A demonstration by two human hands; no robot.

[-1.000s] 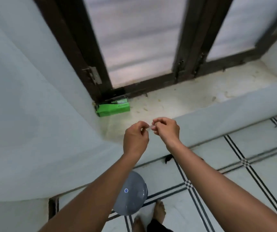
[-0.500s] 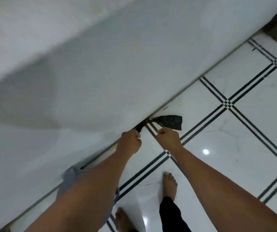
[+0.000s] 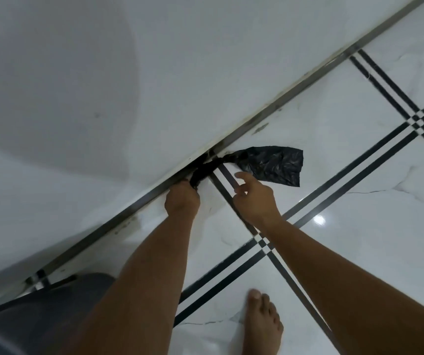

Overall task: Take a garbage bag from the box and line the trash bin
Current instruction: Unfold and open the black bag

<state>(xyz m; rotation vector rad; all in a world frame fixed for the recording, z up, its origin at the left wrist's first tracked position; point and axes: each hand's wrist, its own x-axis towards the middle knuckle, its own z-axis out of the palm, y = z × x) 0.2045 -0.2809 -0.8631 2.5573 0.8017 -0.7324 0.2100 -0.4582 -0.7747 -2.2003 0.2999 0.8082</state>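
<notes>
A black garbage bag [image 3: 272,165] hangs over the floor close to the wall base, one end bunched into a twisted strand, the other end spread flat to the right. My left hand [image 3: 182,201] grips the bunched end in a fist. Just right of it, my right hand [image 3: 254,198] hovers with thumb and forefinger extended, a small gap from the bag's flat part, holding nothing. The grey trash bin [image 3: 39,316] stands at the lower left, partly hidden behind my left forearm. The bag box is out of sight.
A white wall [image 3: 103,85] fills the upper left, ending in a dark metal skirting strip [image 3: 270,108] that runs diagonally. The floor is white tile with black stripe lines [image 3: 354,165]. My bare foot [image 3: 262,326] stands at the bottom centre.
The view has dropped from the window ledge and green box to the floor. Both hands pinched something small before; now the left grips the bag's bunched end and the right has let go and opened.
</notes>
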